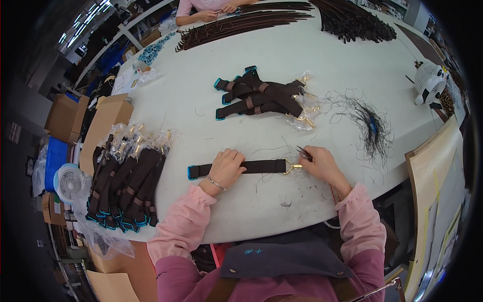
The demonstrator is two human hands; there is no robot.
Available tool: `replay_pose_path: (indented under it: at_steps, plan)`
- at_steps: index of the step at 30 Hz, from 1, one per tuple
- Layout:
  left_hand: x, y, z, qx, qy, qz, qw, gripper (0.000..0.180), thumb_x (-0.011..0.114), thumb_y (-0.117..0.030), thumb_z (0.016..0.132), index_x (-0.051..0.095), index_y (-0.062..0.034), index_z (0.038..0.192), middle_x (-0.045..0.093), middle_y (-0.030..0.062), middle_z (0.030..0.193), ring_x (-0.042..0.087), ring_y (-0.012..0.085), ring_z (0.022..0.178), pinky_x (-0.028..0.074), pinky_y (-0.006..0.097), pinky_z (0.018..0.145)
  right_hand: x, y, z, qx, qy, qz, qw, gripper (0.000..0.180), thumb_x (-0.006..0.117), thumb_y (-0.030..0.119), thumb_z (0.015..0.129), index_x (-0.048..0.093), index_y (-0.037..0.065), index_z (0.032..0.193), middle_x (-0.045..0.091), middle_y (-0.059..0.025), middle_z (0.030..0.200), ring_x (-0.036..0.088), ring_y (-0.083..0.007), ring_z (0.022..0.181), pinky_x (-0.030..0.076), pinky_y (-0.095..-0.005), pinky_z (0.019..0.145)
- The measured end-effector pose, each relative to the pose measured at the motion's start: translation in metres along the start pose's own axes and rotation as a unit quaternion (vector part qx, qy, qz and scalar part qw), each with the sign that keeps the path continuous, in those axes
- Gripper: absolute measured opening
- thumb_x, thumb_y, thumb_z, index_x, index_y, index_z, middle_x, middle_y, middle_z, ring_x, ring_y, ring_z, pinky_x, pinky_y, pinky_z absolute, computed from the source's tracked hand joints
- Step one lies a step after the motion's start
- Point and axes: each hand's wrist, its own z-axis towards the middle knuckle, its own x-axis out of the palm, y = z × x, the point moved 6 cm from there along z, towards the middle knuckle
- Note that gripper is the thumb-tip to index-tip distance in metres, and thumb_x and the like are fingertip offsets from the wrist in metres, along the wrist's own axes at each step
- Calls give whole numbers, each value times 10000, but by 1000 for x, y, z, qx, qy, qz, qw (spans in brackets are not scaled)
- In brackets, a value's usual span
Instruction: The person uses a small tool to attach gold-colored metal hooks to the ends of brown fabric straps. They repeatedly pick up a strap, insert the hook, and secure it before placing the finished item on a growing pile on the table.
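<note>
A dark brown strap (266,166) lies straight across the white table in front of me. It has a blue buckle (191,172) at its left end and a gold clasp (293,166) at its right end. My left hand (227,167) is closed over the strap left of its middle, with curled fingers pressing it to the table. Beside the clasp, my right hand (319,163) is closed around small dark thread snips (303,152), their points facing up and left. Loose dark threads lie around the strap.
Similar straps (264,95) lie piled beyond my hands, and a larger bundle (126,186) sits at the left. Tangled thread (372,126) and a white fan (431,83) are on the right. Across the table, another person's hands (207,15) work near long dark strips (241,27).
</note>
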Motion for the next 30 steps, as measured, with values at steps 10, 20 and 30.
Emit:
replay_pose_path:
  at_steps: [10, 20, 30]
  plan:
    - [7, 23, 0, -43, 108, -36, 993, 229, 682, -164, 731, 534, -101, 893, 535, 55, 831, 503, 246, 847, 357, 356, 729, -14, -15, 4, 43, -17, -64, 997, 134, 603, 160, 731, 590, 33, 771, 600, -134, 690, 576, -341, 645, 439, -423, 579]
    - [0, -46, 50, -41, 49, -77, 995, 313, 715, -303, 713, 546, -66, 828, 597, 93, 739, 585, 272, 694, 445, 374, 586, -34, 37, -2, -30, 22, -58, 998, 271, 548, 300, 861, 511, 60, 982, 631, -150, 715, 604, -325, 617, 441, -391, 556]
    - [48, -34, 68, -138, 225, -200, 943, 271, 711, -253, 719, 586, -15, 694, 606, 135, 626, 586, 284, 573, 440, 363, 543, -8, 32, 37, -153, 125, -24, 980, 230, 612, 262, 798, 558, 51, 870, 610, -101, 817, 592, -277, 754, 442, -382, 633]
